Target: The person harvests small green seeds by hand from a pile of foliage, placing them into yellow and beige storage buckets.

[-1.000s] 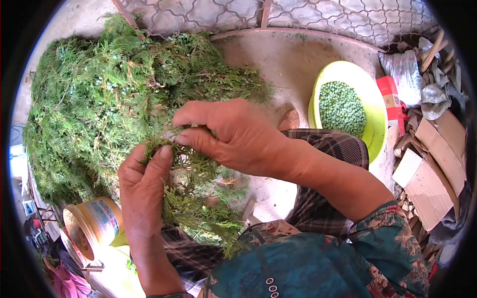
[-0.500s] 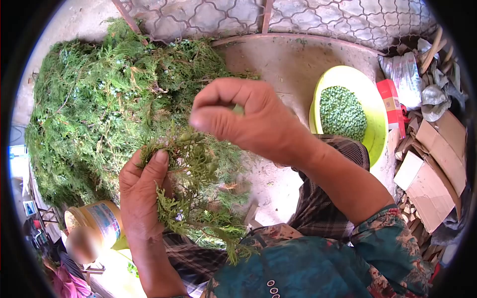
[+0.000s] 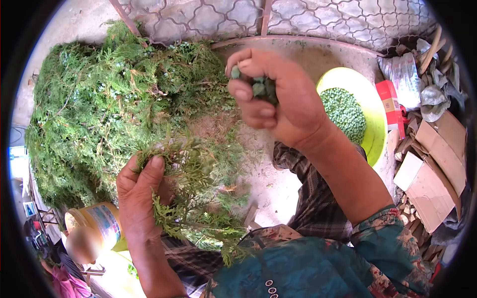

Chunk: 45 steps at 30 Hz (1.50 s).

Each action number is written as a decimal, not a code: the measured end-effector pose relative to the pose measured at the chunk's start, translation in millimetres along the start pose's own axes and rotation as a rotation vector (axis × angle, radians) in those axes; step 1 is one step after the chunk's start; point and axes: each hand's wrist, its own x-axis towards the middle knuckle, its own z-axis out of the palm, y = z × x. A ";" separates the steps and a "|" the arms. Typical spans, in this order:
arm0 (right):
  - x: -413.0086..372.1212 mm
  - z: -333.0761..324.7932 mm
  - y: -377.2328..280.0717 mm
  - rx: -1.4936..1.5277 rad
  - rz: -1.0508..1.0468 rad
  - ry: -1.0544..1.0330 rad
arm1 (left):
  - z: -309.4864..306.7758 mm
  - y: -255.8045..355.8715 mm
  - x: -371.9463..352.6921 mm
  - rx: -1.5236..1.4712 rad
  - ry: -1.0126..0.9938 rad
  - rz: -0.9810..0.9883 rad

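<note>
My left hand (image 3: pixel 141 191) pinches a leafy evergreen sprig (image 3: pixel 191 181) between thumb and fingers; its fronds hang down toward my lap. Raised to the right, my right hand (image 3: pixel 283 94) is turned palm up, its fingers curled round several small green cones (image 3: pixel 263 89). One more cone sits near the tip of the index finger. Beyond my right wrist stands a yellow-green basin (image 3: pixel 378 124), holding a heap of similar green cones (image 3: pixel 344 113). A large pile of cut evergreen branches (image 3: pixel 104 114) lies at the left, behind my left hand.
A yellowish bucket (image 3: pixel 107 223) stands at lower left, near a partly seen person in pink clothing (image 3: pixel 67 283). Metal lattice (image 3: pixel 208 17) runs along the back. At right are a red box (image 3: pixel 390 102), plastic bags (image 3: pixel 402 77), cardboard (image 3: pixel 427 174) and wood pieces.
My right hand has moved up and right, away from the sprig, and turned over so the cones in its palm show. My left hand keeps the sprig and has shifted slightly.
</note>
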 end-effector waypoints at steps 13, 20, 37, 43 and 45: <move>-14.5 25.4 32.8 -0.178 0.223 -0.262 | 2.8 -1.2 -1.9 0.116 0.005 0.205; 8.4 -31.6 -3.1 -0.833 -0.537 0.315 | -3.5 1.5 -2.8 0.145 0.018 0.135; -27.6 -1.8 23.6 -0.569 -0.196 -0.394 | 17.7 13.0 -12.5 -0.036 -0.076 0.012; -22.7 17.6 26.1 -0.584 -0.184 -0.387 | 15.0 1.2 -1.6 -0.159 -0.160 -0.002; -17.2 16.7 34.9 -0.727 -0.428 -0.344 | 20.4 -3.0 -0.4 -0.132 -0.118 0.028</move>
